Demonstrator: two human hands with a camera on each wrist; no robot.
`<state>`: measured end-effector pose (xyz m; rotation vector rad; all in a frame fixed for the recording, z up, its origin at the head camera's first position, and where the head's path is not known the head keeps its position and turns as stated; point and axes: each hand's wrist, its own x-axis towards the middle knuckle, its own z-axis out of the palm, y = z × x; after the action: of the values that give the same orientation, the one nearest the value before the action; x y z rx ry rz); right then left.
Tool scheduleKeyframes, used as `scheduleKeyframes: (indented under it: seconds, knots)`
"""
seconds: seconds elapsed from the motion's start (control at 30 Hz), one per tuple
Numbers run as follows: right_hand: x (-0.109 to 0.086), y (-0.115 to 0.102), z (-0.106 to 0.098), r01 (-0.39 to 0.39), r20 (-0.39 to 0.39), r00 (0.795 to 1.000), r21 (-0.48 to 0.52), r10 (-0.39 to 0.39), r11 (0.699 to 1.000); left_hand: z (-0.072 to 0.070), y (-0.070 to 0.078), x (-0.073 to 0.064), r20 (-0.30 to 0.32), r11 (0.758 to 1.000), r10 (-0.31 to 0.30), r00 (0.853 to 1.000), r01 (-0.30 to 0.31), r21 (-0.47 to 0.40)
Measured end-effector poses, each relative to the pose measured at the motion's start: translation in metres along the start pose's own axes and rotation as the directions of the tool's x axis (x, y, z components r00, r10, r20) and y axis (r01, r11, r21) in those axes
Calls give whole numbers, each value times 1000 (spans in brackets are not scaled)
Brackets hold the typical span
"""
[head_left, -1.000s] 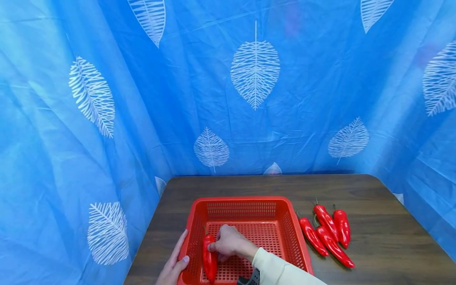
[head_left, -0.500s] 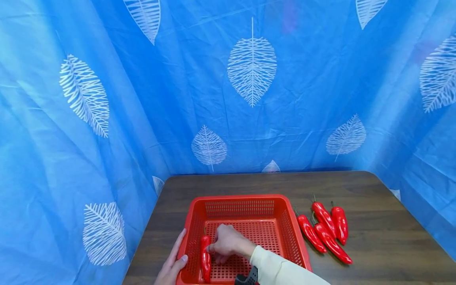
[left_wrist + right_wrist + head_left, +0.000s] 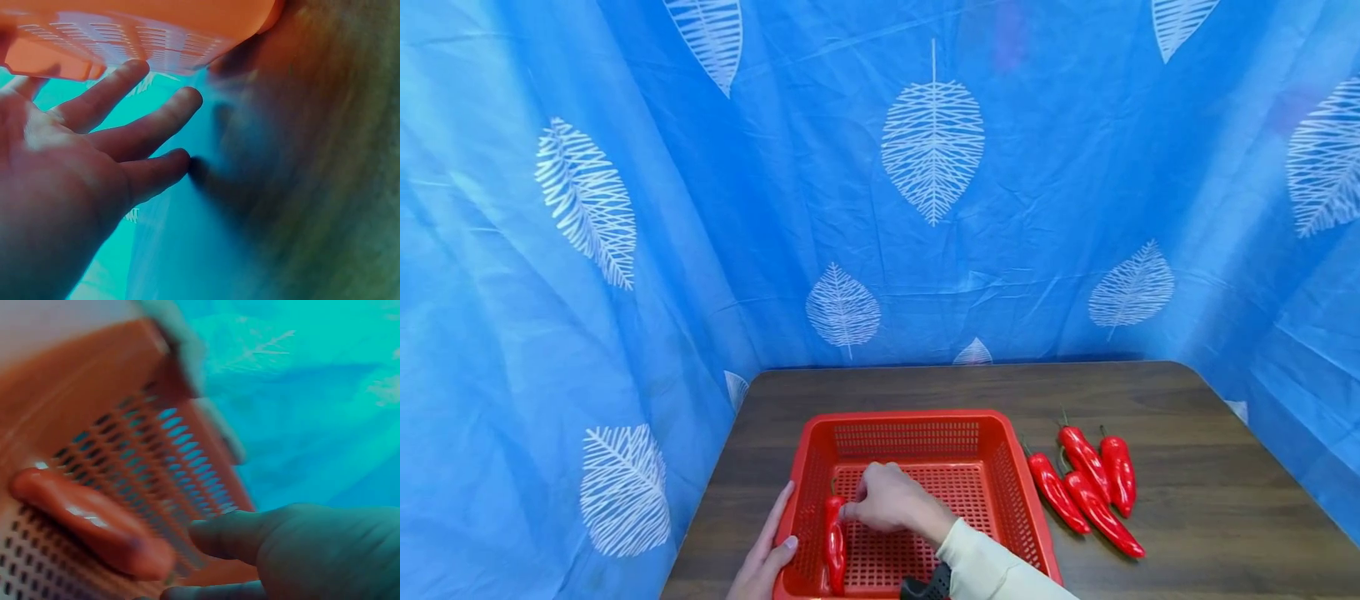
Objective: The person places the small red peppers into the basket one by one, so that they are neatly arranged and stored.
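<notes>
A shiny red chili pepper (image 3: 835, 546) lies lengthwise along the left side inside the red plastic basket (image 3: 917, 417); in the right wrist view the same chili pepper (image 3: 94, 522) rests on the perforated floor. My right hand (image 3: 891, 500) is inside the basket just right of the pepper, holding nothing. Its thumb (image 3: 225, 534) is extended and stands apart from the pepper. My left hand (image 3: 763, 550) lies at the basket's left wall, its thumb near the rim. In the left wrist view its fingers (image 3: 153, 128) are extended beside the basket's outer wall (image 3: 156, 37).
Several more red chili peppers (image 3: 1101, 517) lie in a loose group on the brown wooden table (image 3: 1195, 467), right of the basket. Behind the table hangs a blue curtain (image 3: 1037, 208) with white leaf prints.
My right hand has let go of the chili pepper and drawn slightly up and right from it. The pepper now lies lower against the basket's left side. My left hand stays at the wall.
</notes>
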<state>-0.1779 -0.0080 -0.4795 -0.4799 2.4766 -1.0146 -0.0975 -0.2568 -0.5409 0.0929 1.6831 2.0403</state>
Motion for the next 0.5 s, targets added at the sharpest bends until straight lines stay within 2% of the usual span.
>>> scheduleKeyframes:
  seconds: [0.1, 0.17, 0.37, 0.43, 0.5]
  knots:
    - [-7, 1, -13, 12, -19, 1000, 22, -12, 1000, 0, 1, 1, -5, 999, -28, 1000, 28, -19]
    - [-12, 1, -22, 14, -29, 1000, 52, -13, 999, 0, 0, 2, -2, 1000, -24, 1000, 24, -18]
    - [-26, 10, -43, 53, -38, 998, 131, -48, 990, 0, -3, 0, 6, 999, 38, 999, -38, 16]
    - [-31, 15, -51, 56, -42, 998, 179, -50, 982, 0, -2, 0, 2, 999, 32, 999, -32, 10]
    - [-36, 21, -61, 54, -34, 998, 267, -47, 962, 0, -1, 0, -7, 1000, 20, 1000, -20, 5]
